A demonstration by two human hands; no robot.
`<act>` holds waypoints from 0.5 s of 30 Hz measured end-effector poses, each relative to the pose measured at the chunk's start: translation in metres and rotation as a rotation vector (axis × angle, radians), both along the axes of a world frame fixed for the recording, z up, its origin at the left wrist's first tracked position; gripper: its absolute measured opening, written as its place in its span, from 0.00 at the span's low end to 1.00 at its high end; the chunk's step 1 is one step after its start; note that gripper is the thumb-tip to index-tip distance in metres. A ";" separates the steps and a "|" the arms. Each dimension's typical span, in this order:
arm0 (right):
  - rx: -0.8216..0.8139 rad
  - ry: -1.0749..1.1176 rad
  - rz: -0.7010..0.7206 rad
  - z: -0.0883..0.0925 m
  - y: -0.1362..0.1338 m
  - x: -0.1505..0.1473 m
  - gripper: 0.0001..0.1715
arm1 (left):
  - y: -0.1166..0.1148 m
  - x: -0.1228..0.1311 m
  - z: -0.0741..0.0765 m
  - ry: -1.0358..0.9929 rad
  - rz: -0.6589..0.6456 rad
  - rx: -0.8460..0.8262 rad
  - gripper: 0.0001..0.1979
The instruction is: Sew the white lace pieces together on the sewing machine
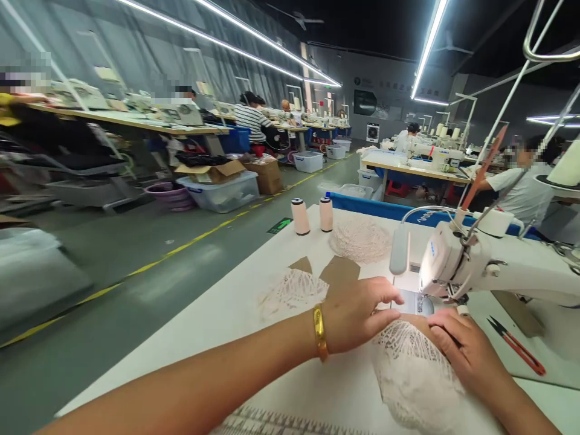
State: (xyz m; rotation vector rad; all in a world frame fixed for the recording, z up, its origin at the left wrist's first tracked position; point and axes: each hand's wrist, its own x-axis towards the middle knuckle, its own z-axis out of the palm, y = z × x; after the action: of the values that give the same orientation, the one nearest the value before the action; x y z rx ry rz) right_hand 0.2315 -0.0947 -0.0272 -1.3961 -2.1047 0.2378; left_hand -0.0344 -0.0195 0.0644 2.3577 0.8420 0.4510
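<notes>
A piece of white lace fabric [414, 368] with a beige upper edge lies in front of the sewing machine [446, 260], its top close to the metal needle plate [410, 301]. My left hand [357, 311], with a gold bracelet at the wrist, rests at the fabric's upper left corner. Its thumb and forefinger are apart, and the thumb tip touches the edge. At the upper right edge, my right hand [464, 344] pinches the fabric between thumb and fingers. Something dark shows under its fingers; I cannot make out what.
Red-handled thread snips [519, 347] lie right of my right hand. Another lace piece [294, 290], a brown piece [342, 275], a lace pile [361, 240] and two thread spools [299, 216] are on the table [217, 362]. A ruler [281, 421] borders the front. People work at machines beyond.
</notes>
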 end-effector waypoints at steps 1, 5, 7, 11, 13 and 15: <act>-0.041 0.030 -0.004 0.004 -0.001 -0.003 0.18 | 0.006 0.005 -0.006 0.065 0.019 0.045 0.11; -0.080 0.029 0.012 0.009 -0.001 -0.014 0.12 | 0.019 0.026 -0.032 0.249 -0.001 0.106 0.12; -0.076 0.028 0.031 0.007 -0.001 -0.017 0.07 | 0.019 0.034 -0.042 0.226 -0.023 0.085 0.10; -0.197 0.187 -0.009 0.010 -0.004 -0.021 0.07 | 0.013 0.039 -0.054 0.026 -0.017 -0.094 0.08; -0.312 0.294 -0.069 0.015 -0.005 -0.023 0.05 | 0.010 0.038 -0.056 -0.073 0.002 -0.205 0.07; -0.366 0.359 -0.107 0.020 -0.007 -0.027 0.08 | 0.008 0.036 -0.059 -0.141 0.008 -0.253 0.08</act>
State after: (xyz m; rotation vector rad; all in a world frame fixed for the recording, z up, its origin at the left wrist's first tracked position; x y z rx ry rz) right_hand 0.2047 -0.1015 -0.0076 -1.5305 -1.7407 0.8008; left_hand 0.0019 -0.0110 0.0055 2.0668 0.7939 0.4783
